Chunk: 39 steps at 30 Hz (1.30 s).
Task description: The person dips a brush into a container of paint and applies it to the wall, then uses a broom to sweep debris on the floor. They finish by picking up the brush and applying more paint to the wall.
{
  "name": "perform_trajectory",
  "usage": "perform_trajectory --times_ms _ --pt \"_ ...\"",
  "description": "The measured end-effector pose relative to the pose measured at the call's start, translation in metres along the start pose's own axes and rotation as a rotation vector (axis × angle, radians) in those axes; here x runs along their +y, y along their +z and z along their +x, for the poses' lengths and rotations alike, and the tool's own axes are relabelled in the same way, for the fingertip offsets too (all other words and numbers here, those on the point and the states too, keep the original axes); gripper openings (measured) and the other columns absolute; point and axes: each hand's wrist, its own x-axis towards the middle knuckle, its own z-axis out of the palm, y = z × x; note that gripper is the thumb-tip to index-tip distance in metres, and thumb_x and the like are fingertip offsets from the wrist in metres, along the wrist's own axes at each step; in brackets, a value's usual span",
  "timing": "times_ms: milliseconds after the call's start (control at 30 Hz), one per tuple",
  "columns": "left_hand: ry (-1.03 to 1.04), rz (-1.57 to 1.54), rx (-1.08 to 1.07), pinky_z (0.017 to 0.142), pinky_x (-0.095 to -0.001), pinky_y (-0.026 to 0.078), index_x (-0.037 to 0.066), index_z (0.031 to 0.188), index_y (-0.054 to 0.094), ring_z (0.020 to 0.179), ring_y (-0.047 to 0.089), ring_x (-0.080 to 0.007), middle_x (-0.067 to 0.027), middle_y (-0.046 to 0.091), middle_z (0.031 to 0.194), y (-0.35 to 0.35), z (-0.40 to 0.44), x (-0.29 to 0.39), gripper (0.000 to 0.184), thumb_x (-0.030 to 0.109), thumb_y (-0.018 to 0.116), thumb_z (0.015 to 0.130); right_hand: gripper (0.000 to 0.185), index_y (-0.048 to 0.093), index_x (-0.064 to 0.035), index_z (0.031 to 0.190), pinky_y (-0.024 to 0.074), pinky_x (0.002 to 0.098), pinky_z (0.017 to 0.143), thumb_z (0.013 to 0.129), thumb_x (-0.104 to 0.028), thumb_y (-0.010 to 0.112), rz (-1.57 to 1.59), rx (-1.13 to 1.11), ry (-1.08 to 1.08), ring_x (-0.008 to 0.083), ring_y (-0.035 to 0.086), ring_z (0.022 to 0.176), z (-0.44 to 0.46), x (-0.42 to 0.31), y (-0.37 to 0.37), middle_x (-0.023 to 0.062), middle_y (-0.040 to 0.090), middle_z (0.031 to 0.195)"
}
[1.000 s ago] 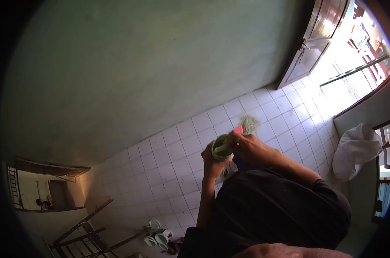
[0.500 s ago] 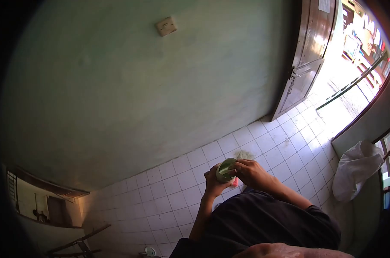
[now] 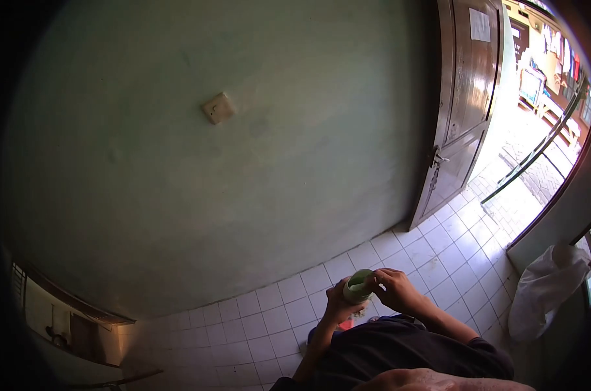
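Observation:
A small round container (image 3: pixel 359 287) with a pale rim and green inside is tilted in my left hand (image 3: pixel 338 305), whose fingers wrap round its side. My right hand (image 3: pixel 396 289) is at the container's right rim, fingers bent together over the opening; what they pinch is too small to make out. Below the container, partly hidden by my left hand and the dark shirt, a red object (image 3: pixel 345 324) shows.
Ahead stands a green wall (image 3: pixel 178 195) with a switch plate (image 3: pixel 218 108). An open brown door (image 3: pixel 461 98) is at the right, beside a bright doorway. A white sack (image 3: pixel 546 293) stands at the far right on the tiled floor (image 3: pixel 256 326).
The view has swung upward, showing more wall and door, and my hands and the container sit lower in it. The red object went from beside my right hand to below the container.

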Motion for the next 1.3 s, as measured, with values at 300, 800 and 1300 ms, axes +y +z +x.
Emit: perform_trajectory --times_ms 300,800,1300 --pt "0.031 0.084 0.035 0.096 -0.0412 0.057 0.006 0.130 0.061 0.106 0.073 -0.0300 -0.0131 0.074 0.117 -0.008 0.019 0.011 0.080 0.024 0.100 0.062 0.012 0.061 -0.0026 0.093 0.0568 0.0446 0.072 0.087 0.000 0.071 0.100 -0.025 0.027 0.0389 0.069 0.082 0.015 0.029 -0.002 0.0159 0.068 0.087" --pt "0.075 0.127 0.022 0.094 -0.0431 0.055 0.007 0.125 0.063 0.102 0.072 -0.0286 -0.0111 0.073 0.111 -0.009 0.055 0.012 0.073 0.020 0.096 0.062 0.019 0.055 -0.0023 0.107 0.0582 0.0378 0.077 0.094 0.007 0.066 0.108 0.135 0.057 0.0320 0.072 0.086 0.046 0.036 -0.026 0.0137 0.068 0.093" --pt "-0.058 0.065 -0.066 0.105 -0.0433 0.039 0.012 0.132 0.059 0.111 0.063 -0.0263 -0.0068 0.070 0.117 -0.005 0.065 0.004 0.082 0.028 0.095 0.060 0.013 0.053 0.0003 0.115 0.0577 0.0333 0.079 0.108 -0.010 0.058 0.519 0.440 0.354 0.0173 0.070 0.091 0.043 0.078 -0.040 0.0099 0.068 0.101"
